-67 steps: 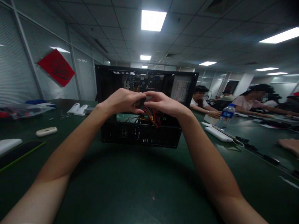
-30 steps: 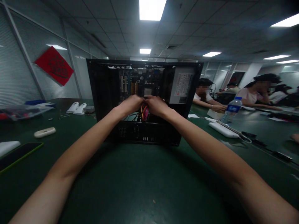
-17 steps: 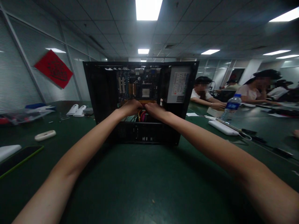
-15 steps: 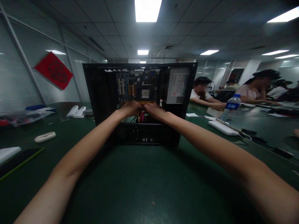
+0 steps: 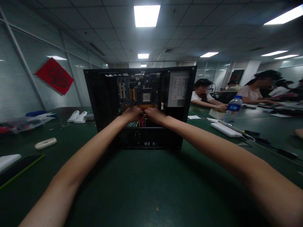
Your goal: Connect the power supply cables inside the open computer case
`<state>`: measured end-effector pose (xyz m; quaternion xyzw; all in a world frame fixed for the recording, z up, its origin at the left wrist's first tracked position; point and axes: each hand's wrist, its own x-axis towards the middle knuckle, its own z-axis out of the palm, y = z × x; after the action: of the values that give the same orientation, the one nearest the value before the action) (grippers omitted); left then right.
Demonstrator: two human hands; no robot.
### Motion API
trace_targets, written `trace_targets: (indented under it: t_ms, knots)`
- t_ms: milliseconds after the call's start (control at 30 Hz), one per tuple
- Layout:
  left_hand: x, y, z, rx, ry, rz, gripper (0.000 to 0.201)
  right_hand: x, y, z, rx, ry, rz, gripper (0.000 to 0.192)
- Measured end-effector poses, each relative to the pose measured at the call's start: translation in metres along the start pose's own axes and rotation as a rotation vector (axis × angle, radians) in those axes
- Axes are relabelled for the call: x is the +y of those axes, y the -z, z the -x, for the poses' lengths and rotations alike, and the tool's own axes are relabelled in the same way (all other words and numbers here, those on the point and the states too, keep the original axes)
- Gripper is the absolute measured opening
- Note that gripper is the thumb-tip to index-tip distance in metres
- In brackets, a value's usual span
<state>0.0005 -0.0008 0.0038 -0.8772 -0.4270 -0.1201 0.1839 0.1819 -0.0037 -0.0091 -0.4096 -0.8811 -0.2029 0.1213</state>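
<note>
Both hands (image 5: 144, 114) seemingly grip the wire bundle (image 5: 142, 121) just beneath them.

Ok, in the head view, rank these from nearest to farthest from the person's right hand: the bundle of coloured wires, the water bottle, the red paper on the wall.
1. Coloured wires: right at the right hand, inside the open computer case.
2. Water bottle: off to the right, standing on the green table.
3. Red paper: far left, on the wall behind the table.
</note>
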Motion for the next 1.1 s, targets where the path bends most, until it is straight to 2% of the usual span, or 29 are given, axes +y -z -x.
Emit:
trace_targets:
  t_ms: [233,467,700,833,1100]
  knots:
    - [0.007,0.0,-0.002,-0.027,0.087,-0.112,0.026,-0.002,0.0,0.003,-0.03,-0.101,0.002,0.024]
    - [0.012,0.001,-0.004,-0.012,0.091,-0.115,0.028,-0.001,0.0,0.002,0.018,0.005,0.114,0.032]
    - [0.007,-0.004,-0.006,0.012,0.096,-0.094,0.029,0.002,-0.006,-0.002,0.072,0.072,0.174,0.031]
    - [0.005,-0.007,-0.006,0.035,0.094,-0.083,0.029,0.004,-0.011,-0.005,0.062,0.06,0.15,0.03]
    - [0.005,-0.005,-0.003,0.005,0.1,-0.111,0.029,0.012,-0.017,-0.008,0.07,0.049,0.029,0.027]
